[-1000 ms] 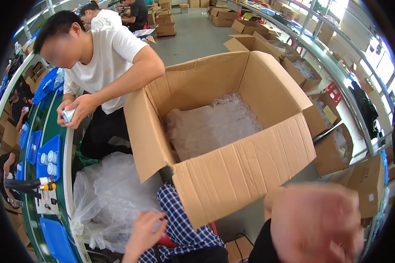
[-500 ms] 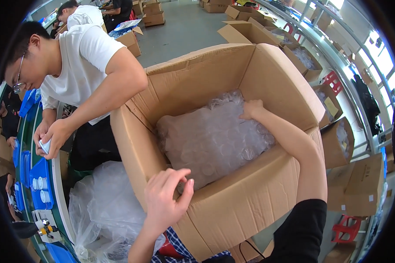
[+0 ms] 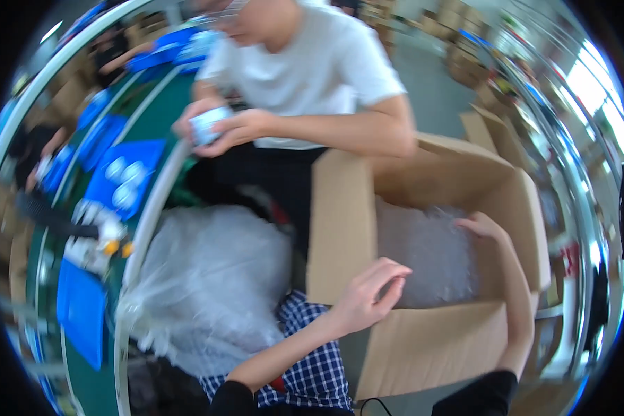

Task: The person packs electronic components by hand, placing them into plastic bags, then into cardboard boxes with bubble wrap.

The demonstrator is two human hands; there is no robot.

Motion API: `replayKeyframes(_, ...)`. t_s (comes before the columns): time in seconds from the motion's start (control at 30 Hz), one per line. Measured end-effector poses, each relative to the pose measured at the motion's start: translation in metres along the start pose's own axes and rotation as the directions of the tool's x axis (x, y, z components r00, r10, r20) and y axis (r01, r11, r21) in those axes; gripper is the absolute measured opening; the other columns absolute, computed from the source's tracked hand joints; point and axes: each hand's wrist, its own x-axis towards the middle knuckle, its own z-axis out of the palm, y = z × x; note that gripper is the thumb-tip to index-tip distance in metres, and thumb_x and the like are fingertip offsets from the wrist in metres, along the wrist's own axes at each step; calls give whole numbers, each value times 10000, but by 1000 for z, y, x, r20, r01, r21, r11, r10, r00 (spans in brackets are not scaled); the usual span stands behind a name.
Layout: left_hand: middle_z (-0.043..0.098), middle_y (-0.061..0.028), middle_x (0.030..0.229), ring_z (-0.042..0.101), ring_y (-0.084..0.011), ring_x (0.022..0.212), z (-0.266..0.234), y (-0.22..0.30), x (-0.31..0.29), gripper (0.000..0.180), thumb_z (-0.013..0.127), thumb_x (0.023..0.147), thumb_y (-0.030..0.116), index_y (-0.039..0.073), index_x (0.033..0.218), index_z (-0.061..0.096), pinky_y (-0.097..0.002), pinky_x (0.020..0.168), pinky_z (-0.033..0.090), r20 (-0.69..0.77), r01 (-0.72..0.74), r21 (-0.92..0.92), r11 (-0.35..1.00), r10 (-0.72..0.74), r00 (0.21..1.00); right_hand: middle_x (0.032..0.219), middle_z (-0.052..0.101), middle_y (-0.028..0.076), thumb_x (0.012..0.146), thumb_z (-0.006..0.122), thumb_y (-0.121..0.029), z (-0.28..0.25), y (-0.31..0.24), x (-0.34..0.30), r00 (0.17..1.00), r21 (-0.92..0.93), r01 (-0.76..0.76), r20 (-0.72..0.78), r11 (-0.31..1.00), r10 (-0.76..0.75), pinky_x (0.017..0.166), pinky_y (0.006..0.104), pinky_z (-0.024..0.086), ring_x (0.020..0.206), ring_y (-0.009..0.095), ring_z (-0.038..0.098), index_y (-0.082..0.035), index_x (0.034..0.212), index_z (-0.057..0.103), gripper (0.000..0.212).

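My left hand [image 3: 369, 297] hovers by the near left corner of a large open cardboard box [image 3: 440, 340]. Its fingers curl in toward the thumb, and I see nothing between them. Over the box's right side reaches my right arm, with my right hand [image 3: 484, 226] inside. Those fingers are closed at the far right edge of a layer of clear plastic [image 3: 430, 256], seemingly gripping it. Round shapes show faintly in this layer, but blur hides what they are.
A big translucent plastic bag [image 3: 215, 270] bulges left of my left arm. Beyond it, a co-worker in a white shirt [image 3: 326, 76] holds a small pale item [image 3: 209, 126]. Blue trays [image 3: 83, 305] lie along the green conveyor [image 3: 149, 114]. More cartons [image 3: 496, 135] stand at the far right.
My view has swung left, so the box now appears farther right and the conveyor fuller in view. My right hand remains at the plastic layer; my left is still curled near the box corner.
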Motion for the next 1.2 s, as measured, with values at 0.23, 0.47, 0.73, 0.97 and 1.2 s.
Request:
replayKeyframes(0.23, 370, -198, 1333, 402, -338, 1211, -85, 55, -77, 673, 703, 763, 249, 12, 1306, 383, -387, 981, 348, -48, -29, 84, 996, 33, 998, 686, 550, -2, 663, 539, -765, 61, -183, -203, 808, 799, 426, -124, 425, -576, 399, 189, 368, 514, 65, 491, -35, 1004, 558, 806)
replayKeyframes(0.47, 386, -235, 1326, 424, -360, 1207, -187, 78, -185, 819, 771, 685, 217, -36, 1310, 305, -399, 989, 372, -295, 39, 401, 915, 89, 951, 595, 360, -41, 880, 463, -527, 193, -360, -259, 386, 816, 146, 473, 559, -792, 450, 182, 262, 503, 32, 316, -20, 1125, 491, 564)
replayKeyframes(0.73, 494, -133, 1032, 544, -210, 812, -324, 103, -309, 744, 730, 601, 142, -11, 1237, 376, -331, 734, 489, -817, 303, 496, 814, 318, 481, 728, 478, -16, 959, 401, -367, 288, -561, -287, -114, 791, 374, 557, 484, -822, 601, 232, 359, 669, 60, 412, -36, 1114, 554, 397)
replayKeyframes(0.97, 495, -102, 1010, 495, -178, 822, -416, 135, -401, 534, 511, 852, 280, 22, 1299, 376, -294, 709, 434, -871, 545, 350, 762, 479, -110, 541, 522, 125, 950, 360, -379, 290, -727, -175, 317, 275, 946, -661, 173, -680, 491, 373, 391, 475, 253, 507, -75, 902, 637, 414)
replayKeyframes(1.2, 481, -122, 1087, 477, -168, 877, -419, 120, -439, 565, 534, 818, 134, 6, 1326, 321, -264, 708, 428, -896, 544, 260, 798, 410, -173, 1134, 497, 220, 806, 549, -404, 305, -750, -81, 516, -405, 661, -366, 631, -775, 766, 469, 488, 955, 382, 588, -151, 1280, 455, 545)
